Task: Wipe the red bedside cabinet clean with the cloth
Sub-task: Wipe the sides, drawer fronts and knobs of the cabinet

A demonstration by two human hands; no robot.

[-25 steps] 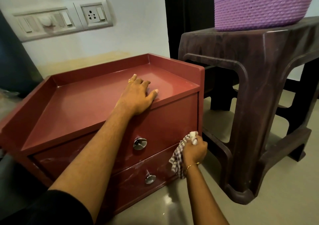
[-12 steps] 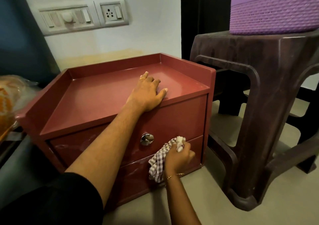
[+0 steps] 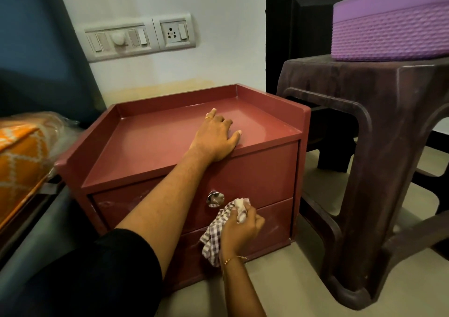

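Right hand: fingers clenched round the checked cloth, pressing it to the drawer fronts beside the knob.
Left hand: fingers slightly spread, resting on the top's front edge.
Red cabinet: on the floor against the wall, beside a brown stool.

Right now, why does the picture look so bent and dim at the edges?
Head view: the wide lens bows the brown stool outward; corners fall dark; soft glare lies on the cabinet top and its metal knob; the cloth looks slightly blurred.
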